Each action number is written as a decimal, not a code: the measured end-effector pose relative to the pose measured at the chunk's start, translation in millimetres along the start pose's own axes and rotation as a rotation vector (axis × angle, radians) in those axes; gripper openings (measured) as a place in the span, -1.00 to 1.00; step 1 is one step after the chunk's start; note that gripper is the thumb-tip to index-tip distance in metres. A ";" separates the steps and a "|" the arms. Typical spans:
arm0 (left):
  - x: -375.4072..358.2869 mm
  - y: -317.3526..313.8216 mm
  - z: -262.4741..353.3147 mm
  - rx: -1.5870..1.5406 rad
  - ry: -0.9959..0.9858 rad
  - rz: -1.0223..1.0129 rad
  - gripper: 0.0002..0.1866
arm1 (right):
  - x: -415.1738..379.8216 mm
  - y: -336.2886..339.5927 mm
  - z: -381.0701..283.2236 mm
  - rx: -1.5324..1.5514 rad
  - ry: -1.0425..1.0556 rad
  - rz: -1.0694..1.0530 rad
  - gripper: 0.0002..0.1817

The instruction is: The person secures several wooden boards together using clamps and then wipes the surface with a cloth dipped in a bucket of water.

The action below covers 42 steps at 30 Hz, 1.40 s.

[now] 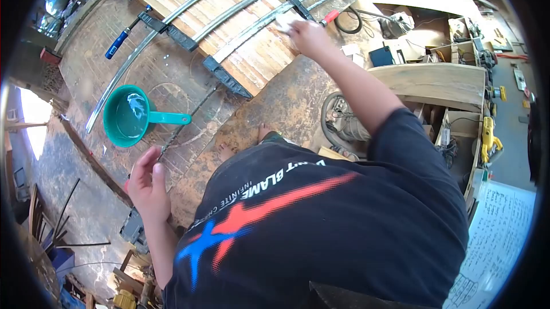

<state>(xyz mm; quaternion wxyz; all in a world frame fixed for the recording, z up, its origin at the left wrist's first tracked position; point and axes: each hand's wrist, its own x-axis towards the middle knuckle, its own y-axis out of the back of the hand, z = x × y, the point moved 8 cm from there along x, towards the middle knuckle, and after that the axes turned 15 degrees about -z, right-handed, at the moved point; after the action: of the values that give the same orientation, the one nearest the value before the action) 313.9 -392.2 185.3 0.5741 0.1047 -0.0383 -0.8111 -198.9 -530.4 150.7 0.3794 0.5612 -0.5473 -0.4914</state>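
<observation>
My right hand (312, 38) is closed on a white, crumpled rag or paper (285, 22) at the end of the wooden panel (258, 60). Several metal bar clamps (229, 21) lie across this panel of glued strips. My left hand (149, 187) is raised with its fingers loosely curled and the thumb apart, holding nothing that I can see. Just beyond it stands a green plastic dipper (127, 115) with some whitish stuff inside, its handle pointing right. A small red piece shows beside the left hand, mostly hidden.
A blue-handled clamp screw (117, 44) sticks out left of the panel. A long rod (192, 114) lies on the worn board under the dipper. On the right are a curved wooden board (435, 85), a yellow tool (488, 140) and a whiteboard with writing (495, 234).
</observation>
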 end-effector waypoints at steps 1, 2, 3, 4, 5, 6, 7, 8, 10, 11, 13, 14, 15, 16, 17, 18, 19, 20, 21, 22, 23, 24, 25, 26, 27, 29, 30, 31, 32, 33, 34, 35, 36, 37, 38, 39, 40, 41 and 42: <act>-9.4 7.5 -2.8 -0.013 0.017 -0.005 -0.66 | 10.0 -7.5 -6.6 0.023 0.020 0.102 -0.76; -16.1 13.1 -5.7 -0.026 0.027 -0.002 -0.66 | 11.4 -10.4 -6.8 0.004 0.027 0.202 -0.75; -19.1 16.8 -8.2 -0.035 0.037 0.003 -0.65 | 10.1 -13.7 -7.8 -0.013 0.036 0.302 -0.75; -22.6 17.9 -7.0 -0.053 0.026 -0.011 -0.66 | 1.7 -19.6 -4.4 -0.025 0.033 0.386 -0.74; -29.9 19.4 -5.3 -0.044 0.052 -0.040 -0.66 | -5.6 -15.7 -0.3 0.051 0.080 0.302 -0.75; -30.0 23.9 -0.4 -0.033 0.059 -0.061 -0.66 | -22.7 -10.8 0.4 -0.042 0.033 0.159 -0.75; -25.3 28.6 2.7 -0.021 0.052 -0.080 -0.66 | -41.2 -3.7 2.3 -0.137 -0.013 0.031 -0.75; -25.2 38.2 2.1 -0.034 0.014 -0.066 -0.66 | -53.6 0.1 14.4 -0.115 -0.031 -0.022 -0.75; -35.6 51.2 -6.0 -0.066 -0.052 -0.026 -0.66 | -67.4 -5.6 40.0 -0.074 -0.054 -0.137 -0.74; -38.4 53.2 -9.2 -0.089 -0.045 -0.008 -0.66 | -68.8 -4.8 38.4 -0.073 -0.075 -0.091 -0.73; -38.3 58.9 -12.4 -0.126 -0.039 0.043 -0.66 | -47.7 -1.5 17.2 -0.068 -0.103 0.010 -0.71; -37.8 58.0 -11.6 -0.114 -0.030 0.021 -0.66 | -40.8 6.0 0.7 0.010 -0.093 0.149 -0.68; -37.4 55.9 -10.8 -0.104 -0.018 -0.002 -0.66 | -31.4 6.3 -15.1 0.045 -0.153 0.154 -0.66; -35.8 52.6 -9.9 -0.093 -0.008 -0.028 -0.66 | -22.6 -7.1 -17.8 0.161 -0.230 0.211 -0.67; -33.5 47.8 -8.3 -0.069 0.019 -0.051 -0.66 | -19.7 -22.3 -16.9 0.277 -0.312 0.265 -0.67; -32.2 42.3 -5.1 -0.043 0.048 -0.078 -0.66 | -29.6 -29.2 -42.6 0.239 -0.278 0.158 -0.70; -29.7 38.8 -2.6 -0.016 0.067 -0.105 -0.66 | -50.2 -30.9 -69.5 0.199 -0.241 0.062 -0.72; -26.1 37.2 -1.5 -0.031 0.042 -0.102 -0.66 | -73.2 -39.9 -92.3 0.196 -0.073 0.006 -0.74; -23.5 34.8 -3.1 -0.047 0.020 -0.102 -0.66 | -95.4 -47.9 -114.6 0.189 0.092 -0.053 -0.75; -20.8 32.1 -4.4 -0.065 0.001 -0.104 -0.66 | -106.7 -45.1 -127.7 0.185 0.172 -0.077 -0.81; -16.7 28.1 -4.3 -0.070 -0.010 -0.111 -0.66 | -114.3 -36.7 -142.7 0.179 0.253 -0.099 -0.85; -14.1 24.2 -3.9 -0.071 -0.015 -0.122 -0.66 | -120.2 -35.1 -153.3 0.180 0.331 -0.125 -0.87; -13.0 20.3 -2.9 -0.068 -0.019 -0.135 -0.66 | -110.7 -29.7 -150.0 0.157 0.384 0.028 -0.88; -11.5 14.6 -1.4 -0.045 -0.019 -0.159 -0.66 | -86.2 -28.1 -141.2 0.131 0.439 0.186 -0.88; -10.4 9.3 0.2 -0.023 -0.015 -0.181 -0.67 | -74.1 -28.6 -140.7 0.104 0.493 0.342 -0.88; -10.4 0.4 -0.2 0.008 0.005 -0.201 -0.67 | -59.3 -44.6 -150.9 0.101 0.437 0.383 -0.88; -7.9 -1.7 -0.3 0.024 0.012 -0.205 -0.67 | -54.6 -44.7 -151.5 0.098 0.408 0.406 -0.88; -4.1 -2.9 0.4 0.042 0.017 -0.209 -0.67 | -63.1 -51.7 -151.5 0.125 0.423 0.353 -0.87; -1.6 -3.3 2.1 0.022 0.010 -0.186 -0.67 | -80.6 -48.6 -157.6 0.132 0.456 0.234 -0.86; -2.5 -4.3 3.4 0.003 0.011 -0.165 -0.67 | -100.9 -42.2 -159.9 0.143 0.485 0.111 -0.85; -4.1 -4.8 4.3 -0.014 0.011 -0.141 -0.67 | -111.7 -44.9 -156.8 0.080 0.506 -0.053 -0.84; -6.0 -5.6 5.0 -0.006 0.010 -0.126 -0.68 | -121.0 -47.6 -150.9 0.015 0.528 -0.211 -0.83; -7.8 -6.9 5.3 0.004 0.006 -0.113 -0.68 | -126.9 -47.0 -145.6 -0.052 0.546 -0.366 -0.82; -9.2 -9.4 5.1 0.013 0.001 -0.099 -0.68 | -124.1 -30.1 -134.5 -0.039 0.477 -0.367 -0.82; -12.7 -12.7 3.6 0.005 0.002 -0.090 -0.67 | -120.5 -11.2 -126.3 -0.020 0.411 -0.373 -0.81; -14.9 -17.0 1.5 -0.003 0.001 -0.073 -0.67 | -111.8 0.0 -115.0 -0.004 0.351 -0.377 -0.80; -13.8 -22.6 0.1 -0.013 0.000 -0.053 -0.67 | -94.7 23.5 -98.4 0.078 0.337 -0.157 -0.80; -10.4 -30.6 -3.6 -0.031 0.044 -0.060 -0.66 | -76.5 44.5 -77.3 0.165 0.318 0.056 -0.79; -6.9 -39.9 -7.3 -0.051 0.091 -0.068 -0.66 | -51.3 45.6 -58.7 0.167 0.274 0.083 -0.79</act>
<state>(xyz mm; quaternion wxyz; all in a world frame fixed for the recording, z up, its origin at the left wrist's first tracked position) 280.9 -371.8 171.7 0.5497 0.1280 0.0120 -0.8254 -148.9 -491.5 215.1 0.4227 0.6294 -0.5521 -0.3468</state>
